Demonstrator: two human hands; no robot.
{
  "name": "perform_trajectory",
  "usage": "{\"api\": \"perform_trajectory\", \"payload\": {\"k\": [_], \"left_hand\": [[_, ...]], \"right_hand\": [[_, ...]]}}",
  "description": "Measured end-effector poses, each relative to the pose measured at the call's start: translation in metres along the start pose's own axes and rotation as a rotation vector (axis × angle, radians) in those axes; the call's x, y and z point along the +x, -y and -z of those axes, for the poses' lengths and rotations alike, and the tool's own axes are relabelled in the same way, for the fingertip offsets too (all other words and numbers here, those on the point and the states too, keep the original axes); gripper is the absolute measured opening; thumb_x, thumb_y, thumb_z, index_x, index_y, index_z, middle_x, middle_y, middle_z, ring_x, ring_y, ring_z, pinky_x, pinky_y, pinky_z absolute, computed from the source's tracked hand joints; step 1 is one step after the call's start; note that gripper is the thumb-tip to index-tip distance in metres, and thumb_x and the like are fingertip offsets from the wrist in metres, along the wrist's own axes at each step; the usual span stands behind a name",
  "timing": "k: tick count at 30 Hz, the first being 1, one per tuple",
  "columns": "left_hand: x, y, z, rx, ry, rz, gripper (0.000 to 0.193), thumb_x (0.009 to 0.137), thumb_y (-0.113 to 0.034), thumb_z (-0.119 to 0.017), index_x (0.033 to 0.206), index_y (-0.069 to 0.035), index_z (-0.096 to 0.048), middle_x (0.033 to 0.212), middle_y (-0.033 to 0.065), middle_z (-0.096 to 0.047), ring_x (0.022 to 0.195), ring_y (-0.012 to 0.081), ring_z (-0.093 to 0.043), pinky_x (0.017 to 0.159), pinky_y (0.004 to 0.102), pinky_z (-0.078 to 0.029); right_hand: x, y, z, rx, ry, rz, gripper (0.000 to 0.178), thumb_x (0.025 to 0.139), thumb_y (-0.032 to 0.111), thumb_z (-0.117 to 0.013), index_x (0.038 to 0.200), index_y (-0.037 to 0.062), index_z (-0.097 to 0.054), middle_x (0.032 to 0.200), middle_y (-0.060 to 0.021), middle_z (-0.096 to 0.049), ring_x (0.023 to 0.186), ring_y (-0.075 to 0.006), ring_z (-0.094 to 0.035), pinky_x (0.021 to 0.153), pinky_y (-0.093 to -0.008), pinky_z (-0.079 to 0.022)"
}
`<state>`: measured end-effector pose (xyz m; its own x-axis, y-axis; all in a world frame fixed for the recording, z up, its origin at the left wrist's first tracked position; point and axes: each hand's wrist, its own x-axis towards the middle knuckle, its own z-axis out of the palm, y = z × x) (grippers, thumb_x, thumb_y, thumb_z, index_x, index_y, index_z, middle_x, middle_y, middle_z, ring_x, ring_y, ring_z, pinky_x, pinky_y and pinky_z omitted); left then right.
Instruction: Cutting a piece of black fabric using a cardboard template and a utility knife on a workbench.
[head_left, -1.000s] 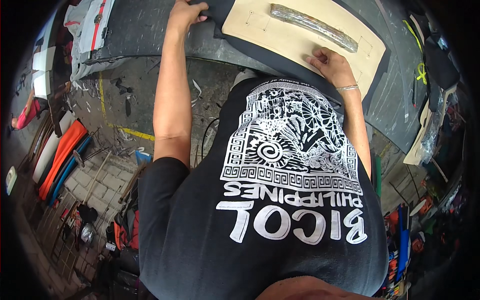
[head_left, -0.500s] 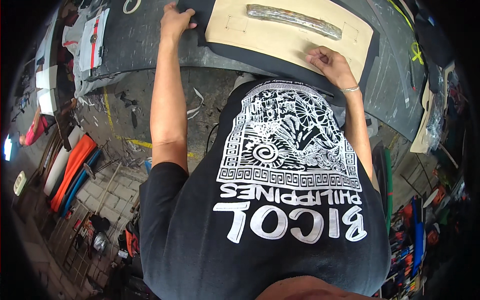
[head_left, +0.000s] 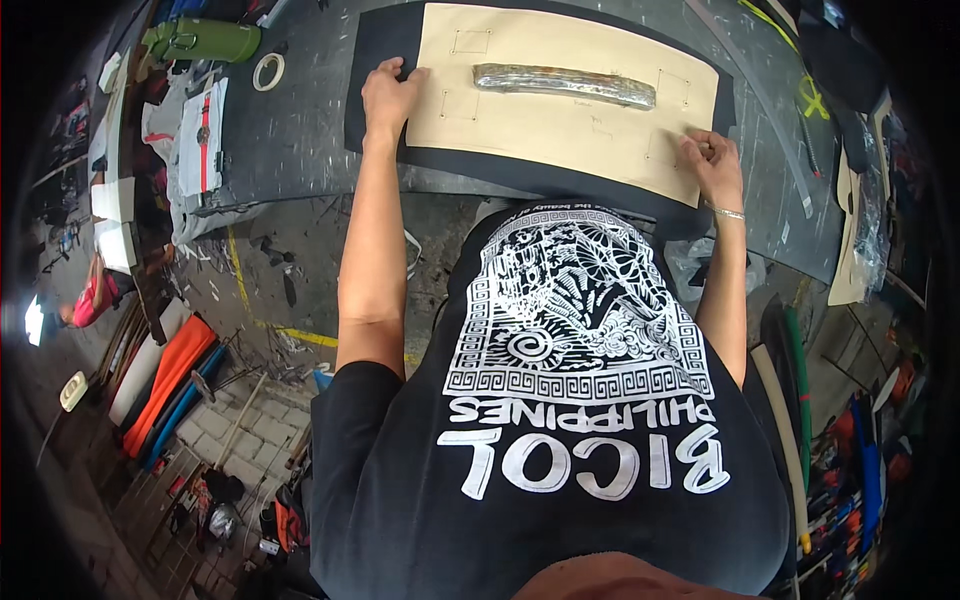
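Observation:
A tan pattern sheet with small marked rectangles near its corners lies on a larger black sheet. Across its middle rests a long, slightly curved bar wrapped in clear plastic. My left hand is at the pattern's left edge, thumb and fingers apart, over the black margin. At the right end, my right hand touches the pattern near its lower corner with loosely bent fingers. A bracelet circles the right wrist.
The dark worktable carries a tape roll, a green bottle and a white packet with a red strap at left. A long strip and yellow ribbon lie at right. Colourful rolls stand at lower left.
My left hand has come in from the table beyond the black sheet to the pattern's left edge. My right hand has moved rightward to the pattern's right end. The view has shifted.

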<state>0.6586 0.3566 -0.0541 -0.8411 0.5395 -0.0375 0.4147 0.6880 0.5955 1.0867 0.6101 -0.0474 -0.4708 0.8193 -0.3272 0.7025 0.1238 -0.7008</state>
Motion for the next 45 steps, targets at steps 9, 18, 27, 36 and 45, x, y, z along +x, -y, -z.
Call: {"api": "perform_trajectory", "payload": {"k": [9, 18, 27, 36, 45], "left_hand": [[0.059, -0.024, -0.023, 0.15, 0.17, -0.076, 0.053, 0.081, -0.046, -0.077, 0.118, -0.008, -0.073, 0.106, 0.0141, -0.076, 0.104, 0.0308, -0.072, 0.094, 0.0392, -0.053], [0.085, -0.029, -0.028, 0.089, 0.127, 0.005, 0.04, 0.077, -0.045, -0.081, 0.099, -0.012, -0.079, 0.098, 0.0084, -0.078, 0.096, 0.0264, -0.074, 0.089, 0.0377, -0.055], [0.09, -0.03, -0.036, 0.108, 0.08, 0.092, 0.039, 0.074, -0.049, -0.083, 0.098, -0.019, -0.081, 0.1, 0.0088, -0.078, 0.1, 0.0302, -0.073, 0.092, 0.0408, -0.055], [0.086, -0.032, -0.033, 0.074, 0.073, 0.113, 0.037, 0.074, -0.048, -0.084, 0.097, -0.019, -0.082, 0.099, 0.0066, -0.078, 0.098, 0.0283, -0.073, 0.09, 0.0404, -0.055], [0.09, -0.04, -0.04, 0.115, 0.075, 0.107, 0.037, 0.075, -0.049, -0.084, 0.099, -0.022, -0.081, 0.102, 0.0083, -0.078, 0.1, 0.0303, -0.073, 0.091, 0.0418, -0.055]], "right_hand": [[0.001, -0.009, 0.002, -0.336, -0.225, -0.005, 0.059, 0.082, 0.05, -0.077, 0.121, 0.0069, -0.07, 0.124, -0.0204, -0.06, 0.116, -0.0349, -0.06, 0.1, -0.0424, -0.049], [0.005, -0.007, 0.004, -0.253, -0.278, -0.008, 0.067, 0.07, 0.03, -0.086, 0.125, -0.001, -0.062, 0.115, -0.0216, -0.067, 0.118, -0.0369, -0.057, 0.101, -0.0414, -0.049], [-0.001, 0.004, 0.011, -0.2, -0.292, -0.309, 0.041, 0.08, 0.04, -0.078, 0.098, 0.0047, -0.071, 0.088, -0.0122, -0.075, 0.084, -0.0282, -0.072, 0.08, -0.0383, -0.054], [0.0, 0.001, 0.006, -0.235, -0.306, -0.313, 0.04, 0.083, 0.043, -0.074, 0.096, 0.0057, -0.073, 0.088, -0.0116, -0.075, 0.084, -0.0283, -0.072, 0.08, -0.0376, -0.054], [0.003, -0.006, 0.01, -0.277, -0.286, -0.271, 0.039, 0.084, 0.043, -0.074, 0.094, 0.0049, -0.071, 0.086, -0.013, -0.074, 0.081, -0.0296, -0.071, 0.078, -0.0398, -0.054]]}}
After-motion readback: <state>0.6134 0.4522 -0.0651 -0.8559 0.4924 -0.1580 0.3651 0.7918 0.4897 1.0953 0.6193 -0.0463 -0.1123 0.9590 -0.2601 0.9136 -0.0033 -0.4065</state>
